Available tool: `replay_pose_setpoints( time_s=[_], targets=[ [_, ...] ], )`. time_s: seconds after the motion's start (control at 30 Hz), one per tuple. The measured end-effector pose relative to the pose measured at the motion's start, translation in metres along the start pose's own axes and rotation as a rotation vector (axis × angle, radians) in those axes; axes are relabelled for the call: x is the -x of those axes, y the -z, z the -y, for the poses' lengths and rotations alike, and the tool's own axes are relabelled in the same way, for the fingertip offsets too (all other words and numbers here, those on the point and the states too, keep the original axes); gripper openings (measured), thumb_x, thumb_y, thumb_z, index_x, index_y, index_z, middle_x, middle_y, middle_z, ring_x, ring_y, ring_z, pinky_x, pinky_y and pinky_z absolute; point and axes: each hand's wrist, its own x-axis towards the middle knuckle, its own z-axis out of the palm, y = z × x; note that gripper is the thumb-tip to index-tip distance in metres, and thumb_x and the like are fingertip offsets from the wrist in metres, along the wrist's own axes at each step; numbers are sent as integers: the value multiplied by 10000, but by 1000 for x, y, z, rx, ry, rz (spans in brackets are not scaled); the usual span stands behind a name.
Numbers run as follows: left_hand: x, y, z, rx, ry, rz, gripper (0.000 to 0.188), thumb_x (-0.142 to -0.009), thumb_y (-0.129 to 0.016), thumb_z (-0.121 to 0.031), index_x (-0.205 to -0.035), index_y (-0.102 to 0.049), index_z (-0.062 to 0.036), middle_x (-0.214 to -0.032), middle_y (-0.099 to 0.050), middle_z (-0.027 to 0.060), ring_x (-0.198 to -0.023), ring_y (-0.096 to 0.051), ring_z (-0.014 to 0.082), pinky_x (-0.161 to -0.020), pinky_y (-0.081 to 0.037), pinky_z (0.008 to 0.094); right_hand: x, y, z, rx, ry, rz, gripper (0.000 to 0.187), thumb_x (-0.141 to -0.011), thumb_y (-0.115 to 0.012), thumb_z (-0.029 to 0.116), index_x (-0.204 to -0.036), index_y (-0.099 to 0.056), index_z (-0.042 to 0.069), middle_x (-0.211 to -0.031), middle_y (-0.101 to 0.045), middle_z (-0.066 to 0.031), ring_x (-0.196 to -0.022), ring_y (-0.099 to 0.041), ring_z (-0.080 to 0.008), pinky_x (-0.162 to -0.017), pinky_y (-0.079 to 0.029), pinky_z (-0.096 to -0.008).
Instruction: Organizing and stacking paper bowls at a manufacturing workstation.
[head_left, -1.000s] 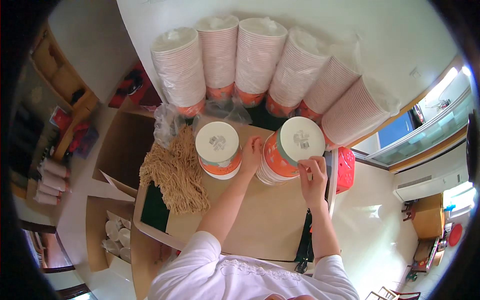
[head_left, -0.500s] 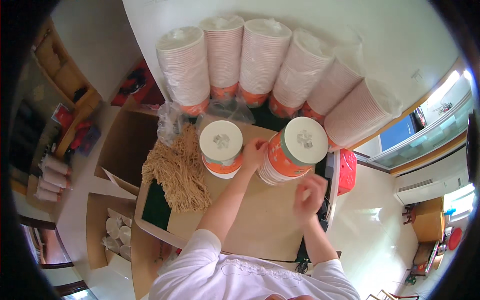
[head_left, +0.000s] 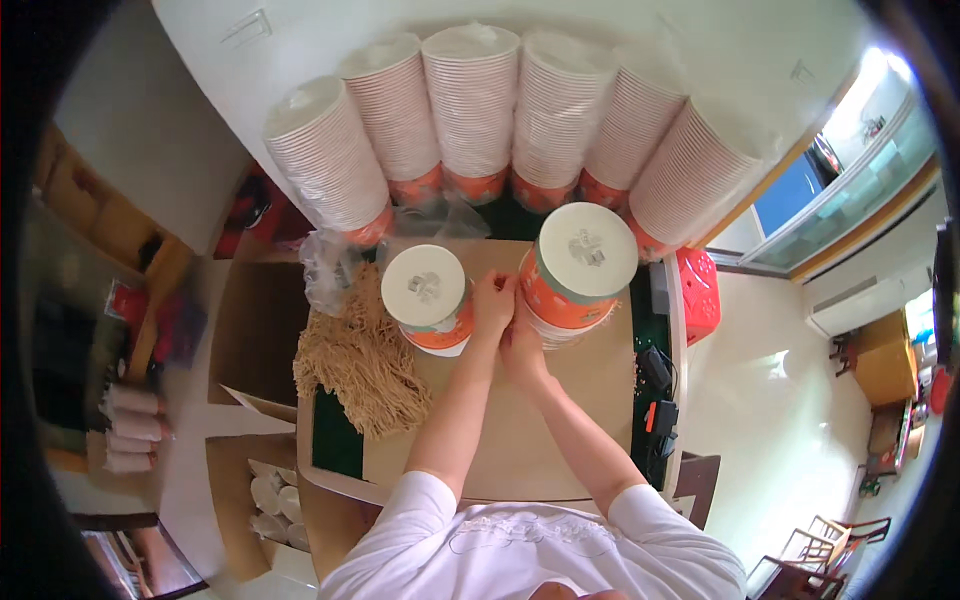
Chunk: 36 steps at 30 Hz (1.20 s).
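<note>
Two stacks of orange-and-white paper tubs stand upside down on the board-topped table. The taller stack (head_left: pixel 568 300) is at the right, the shorter stack (head_left: pixel 440 325) at the left. Between them, against the left side of the taller stack, my left hand (head_left: pixel 493 305) is closed with its fingers pinched. My right hand (head_left: pixel 522 348) is closed too, its fingers curled just below the left hand and touching or nearly touching it. Whatever lies between the fingers is too small or hidden to make out. A bundle of tan strings (head_left: pixel 365 370) lies left of the shorter stack.
Several plastic-wrapped tub stacks (head_left: pixel 470 100) line the wall behind. Clear plastic bags (head_left: pixel 330 275) lie at the table's back left. Black adapters (head_left: pixel 657 370) sit along the right edge, with a red stool (head_left: pixel 697 290) beyond. An open carton of white tubs (head_left: pixel 235 500) stands at lower left.
My right hand has moved left from the front right of the taller stack to join my left hand. The left hand stays between the stacks. The head view has shifted.
</note>
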Motion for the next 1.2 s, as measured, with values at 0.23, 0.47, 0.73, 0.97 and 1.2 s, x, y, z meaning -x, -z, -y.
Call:
replay_pose_setpoints(
  time_s=[0.23,0.47,0.73,0.97,1.2],
  targets=[
    [-5,3,-7,44,50,20,143,-764,-599,-110,-824,-608,20,-709,-613,87,-569,-552,128,-502,-449,270,-12,16,-2,776,104,-144,238,-885,-407,178,-1069,-496,57,-902,-549,-42,-747,-521,-102,-625,-441,-240],
    [-11,3,-5,-89,-55,-43,166,-731,-629,-145,-751,-637,20,-659,-621,97,-565,-559,141,-508,-440,272,-14,28,-7,1082,278,-145,146,-804,-464,64,-934,-514,19,-671,-558,-122,-558,-546,-225,-484,-432,-335],
    [-20,0,-14,-164,6,26,166,-725,-620,-154,-723,-631,12,-648,-619,120,-588,-583,171,-560,-458,302,-12,27,-8,1171,621,-180,81,-736,-501,5,-817,-512,14,-691,-544,-184,-615,-536,-338,-542,-418,-385],
    [-26,3,-26,-323,16,106,144,-692,-627,-134,-710,-643,7,-638,-621,118,-582,-583,161,-545,-449,301,-3,26,-2,1259,610,-198,53,-741,-513,33,-792,-517,18,-700,-552,-183,-644,-543,-354,-547,-415,-400],
    [-38,13,1,-362,-103,26,149,-697,-611,-139,-716,-637,7,-640,-618,125,-589,-587,181,-557,-441,299,35,44,37,1335,322,-70,79,-736,-522,87,-806,-530,50,-681,-564,-139,-661,-561,-324,-556,-430,-390]
  ],
)
